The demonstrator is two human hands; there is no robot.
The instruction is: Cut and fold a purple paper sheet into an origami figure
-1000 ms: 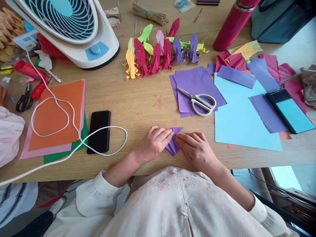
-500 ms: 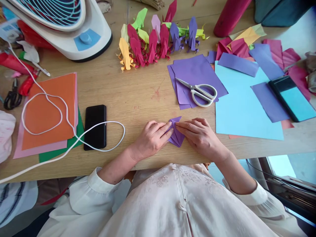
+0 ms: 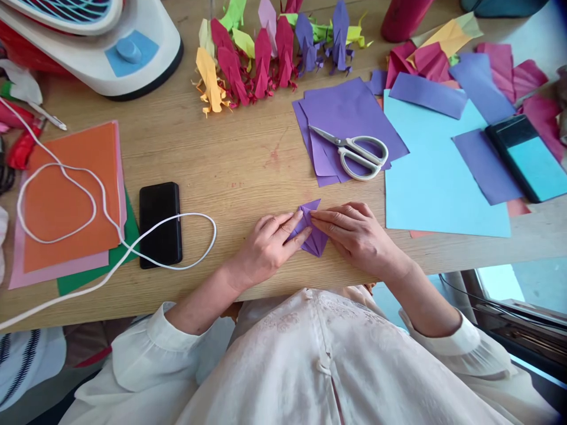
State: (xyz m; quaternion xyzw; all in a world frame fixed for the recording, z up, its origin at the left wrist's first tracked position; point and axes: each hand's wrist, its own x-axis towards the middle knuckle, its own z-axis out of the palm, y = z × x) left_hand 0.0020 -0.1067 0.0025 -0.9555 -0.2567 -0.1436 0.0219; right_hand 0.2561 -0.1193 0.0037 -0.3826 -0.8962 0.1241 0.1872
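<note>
A small piece of folded purple paper (image 3: pixel 315 241), kite-like in outline with crease lines, lies on the table near its front edge. My left hand (image 3: pixel 268 248) grips its left side, the thumb and index finger spread a little along it. From the right, my right hand (image 3: pixel 359 236) pinches the paper, its fingertips pressing on the upper middle; the right thumb is mostly hidden. Just beyond the hands, scissors (image 3: pixel 354 154) with white handles rest on a stack of purple sheets (image 3: pixel 341 103).
Several folded paper figures (image 3: pixel 261 64) stand at the back. Left are a white appliance (image 3: pixel 146 50), orange paper (image 3: pixel 73 195), a black phone (image 3: pixel 159 224) and a white cable (image 3: pixel 211 239). A light blue sheet (image 3: pixel 436 200) and another phone (image 3: pixel 531 159) lie right.
The camera view has shifted slightly, so most things sit higher in it. My left thumb and index finger have parted a little on the paper; my right hand keeps nearly the same pose.
</note>
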